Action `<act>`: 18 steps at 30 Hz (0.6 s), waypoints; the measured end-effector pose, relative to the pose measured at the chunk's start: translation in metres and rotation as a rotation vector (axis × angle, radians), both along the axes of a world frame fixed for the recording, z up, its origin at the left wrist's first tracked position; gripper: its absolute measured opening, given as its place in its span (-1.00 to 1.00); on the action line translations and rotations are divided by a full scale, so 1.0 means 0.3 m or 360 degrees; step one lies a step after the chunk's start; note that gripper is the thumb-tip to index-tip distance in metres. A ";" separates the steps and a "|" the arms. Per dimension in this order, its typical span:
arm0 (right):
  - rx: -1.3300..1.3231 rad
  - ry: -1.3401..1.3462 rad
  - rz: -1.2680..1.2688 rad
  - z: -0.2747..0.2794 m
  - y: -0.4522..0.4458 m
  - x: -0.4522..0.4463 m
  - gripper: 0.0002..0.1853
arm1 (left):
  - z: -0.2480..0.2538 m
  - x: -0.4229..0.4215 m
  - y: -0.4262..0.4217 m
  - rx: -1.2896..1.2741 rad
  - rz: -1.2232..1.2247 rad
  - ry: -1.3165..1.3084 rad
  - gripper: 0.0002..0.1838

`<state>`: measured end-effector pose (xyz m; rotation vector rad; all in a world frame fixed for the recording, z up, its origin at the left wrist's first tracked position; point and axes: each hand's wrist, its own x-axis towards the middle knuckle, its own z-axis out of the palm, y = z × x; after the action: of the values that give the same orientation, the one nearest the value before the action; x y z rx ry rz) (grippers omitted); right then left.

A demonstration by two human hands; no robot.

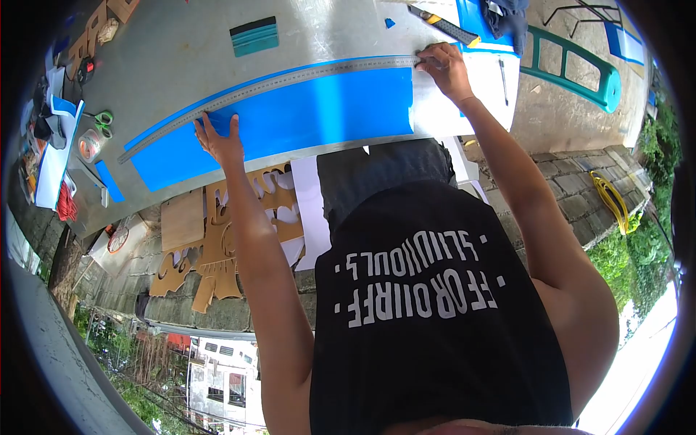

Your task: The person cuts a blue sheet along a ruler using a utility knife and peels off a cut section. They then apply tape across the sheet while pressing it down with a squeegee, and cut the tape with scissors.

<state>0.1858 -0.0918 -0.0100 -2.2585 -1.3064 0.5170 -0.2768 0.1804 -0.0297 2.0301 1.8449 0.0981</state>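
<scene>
A long metal ruler (pixel 290 75) lies along the upper part of a blue sheet (pixel 326 105) on the metal table (pixel 181 65), with a narrow blue strip showing beyond it. Toward the ruler's left part, my left hand (pixel 220 141) rests with fingers and thumb spread, its fingertips on the ruler and the sheet. My right hand (pixel 444 70) is at the ruler's right end, fingers curled and pinched on it. Above that hand lies a yellow and black cutter knife (pixel 446 27).
Behind the ruler is a teal and black piece (pixel 254 36). Green scissors (pixel 104 122), a tape roll (pixel 90 145) and red cord (pixel 66 203) are at the left. A green stool (pixel 573 69) stands right of the table. Cut cardboard (pixel 217 239) is below the near edge.
</scene>
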 end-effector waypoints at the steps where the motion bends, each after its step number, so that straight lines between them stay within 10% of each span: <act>1: 0.0002 0.0001 -0.0002 0.000 0.000 0.000 -0.70 | 0.002 0.000 -0.001 -0.0011 0.0004 -0.0007 0.07; 18: 0.0043 0.0001 -0.0007 -0.006 0.003 -0.001 -0.69 | 0.001 -0.002 0.001 -0.0037 0.0028 0.0003 0.10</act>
<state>0.1854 -0.0908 -0.0117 -2.2388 -1.3003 0.4953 -0.2773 0.1807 -0.0294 1.9993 1.8569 0.0793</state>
